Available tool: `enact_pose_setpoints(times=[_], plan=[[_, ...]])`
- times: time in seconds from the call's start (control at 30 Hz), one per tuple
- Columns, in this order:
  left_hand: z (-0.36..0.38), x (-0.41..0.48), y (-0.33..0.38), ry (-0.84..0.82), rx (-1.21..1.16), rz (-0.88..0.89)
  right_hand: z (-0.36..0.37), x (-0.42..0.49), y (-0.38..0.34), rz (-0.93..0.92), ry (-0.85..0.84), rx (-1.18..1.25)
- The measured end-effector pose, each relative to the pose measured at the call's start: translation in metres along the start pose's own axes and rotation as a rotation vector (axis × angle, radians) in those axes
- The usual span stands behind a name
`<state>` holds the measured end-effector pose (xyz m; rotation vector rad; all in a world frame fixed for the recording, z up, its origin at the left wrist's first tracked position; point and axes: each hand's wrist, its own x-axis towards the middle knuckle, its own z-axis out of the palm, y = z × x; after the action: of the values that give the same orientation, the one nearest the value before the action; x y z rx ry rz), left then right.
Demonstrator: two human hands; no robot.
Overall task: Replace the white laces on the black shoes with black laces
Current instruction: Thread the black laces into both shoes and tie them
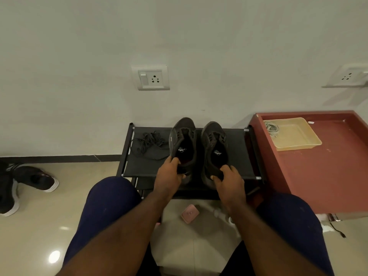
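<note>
Where left hand (168, 173) and right hand (229, 179) grip the shoes (184, 132), heels are hidden

A plain pale wall (79, 56) carried a switch-and-socket plate (150, 77) and a second socket (346, 76) further right, with a dark skirting (59, 158) along its foot. The glossy beige floor (49, 226) caught a bright spot of light (54, 256). A black rack (143, 168) stood against the wall, just beside a red cabinet (318, 176).

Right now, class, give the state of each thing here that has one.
Left shoe, unlaced, heel gripped by left hand.
Right shoe, unlaced, heel gripped by right hand.
Black laces, loose heap on rack.
Tray, holds a pale coiled cord.
</note>
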<state>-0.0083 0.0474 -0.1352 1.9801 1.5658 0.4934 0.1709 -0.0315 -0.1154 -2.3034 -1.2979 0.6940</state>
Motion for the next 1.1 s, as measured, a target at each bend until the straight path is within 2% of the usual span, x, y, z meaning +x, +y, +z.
enact_pose_setpoints(times=[0.13,0.23,0.33,0.4,0.5,0.57,0.67,0.77,0.83,0.87,0.97,1.03,1.1], plan=[[-0.005,0.005,-0.004,-0.021,0.068,-0.076,0.007,-0.006,-0.013,-0.027,-0.092,-0.077],[-0.01,0.009,-0.001,-0.129,0.087,-0.103,0.007,-0.004,-0.015,-0.036,-0.092,-0.093],[-0.028,0.02,-0.003,-0.248,-0.171,-0.167,0.0,0.004,-0.012,-0.051,-0.15,-0.074],[-0.045,0.032,-0.012,-0.14,-0.279,-0.252,-0.005,0.008,-0.011,-0.046,-0.169,-0.055],[-0.066,0.053,-0.037,0.151,-0.087,-0.351,-0.007,0.015,-0.015,-0.103,-0.104,-0.078],[-0.073,0.072,-0.056,0.202,0.05,-0.363,-0.003,0.023,-0.02,-0.144,-0.07,-0.054],[-0.074,0.107,-0.082,0.158,0.204,-0.354,0.007,0.038,-0.026,-0.151,-0.059,-0.076],[-0.062,0.131,-0.105,0.029,0.329,-0.452,0.013,0.059,-0.032,-0.154,-0.048,-0.121],[-0.056,0.133,-0.113,-0.018,0.341,-0.492,0.011,0.065,-0.034,-0.154,-0.021,-0.105],[-0.058,0.134,-0.112,0.013,0.32,-0.496,0.009,0.068,-0.036,-0.156,-0.018,-0.079],[-0.078,0.128,-0.089,0.175,0.192,-0.423,-0.001,0.069,-0.045,-0.217,0.011,0.02],[-0.096,0.112,-0.056,0.172,0.072,-0.275,-0.011,0.065,-0.054,-0.283,0.034,0.156],[-0.117,0.08,-0.013,0.106,-0.122,-0.106,-0.024,0.054,-0.072,-0.354,-0.018,0.311]])
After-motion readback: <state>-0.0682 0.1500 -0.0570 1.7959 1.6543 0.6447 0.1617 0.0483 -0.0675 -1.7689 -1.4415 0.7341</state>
